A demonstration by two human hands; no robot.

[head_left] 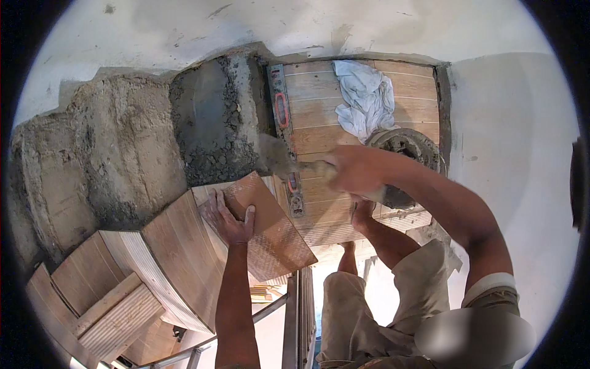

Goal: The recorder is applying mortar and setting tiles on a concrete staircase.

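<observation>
Here, left hand (231,224): your fingers are spread over the tile's face, thumb apart, unwrapped.
Brown tile (278,232): it is under your left palm, slanted, beside the landing's edge; you cannot tell whether it rests on the steps or is lifted off them.
Right hand (351,171): you have it closed around the trowel's handle.
Trowel (278,158): its blurred blade points left, overlapping the level in your view.
Level (283,126): it lies lengthwise along the landing's left edge.
Landing (310,89): wood-look planks with pale joints run below your hand.
Bucket (425,139): it stands on the landing, grey mix inside, partly hidden by your right forearm.
White cloth (365,98): it lies crumpled just behind the bucket.
Grey mortar (206,107): it covers the step left of the level.
Bare steps (126,138): rough concrete, farther left.
Tiled steps (184,237): lower left, near your left forearm.
</observation>
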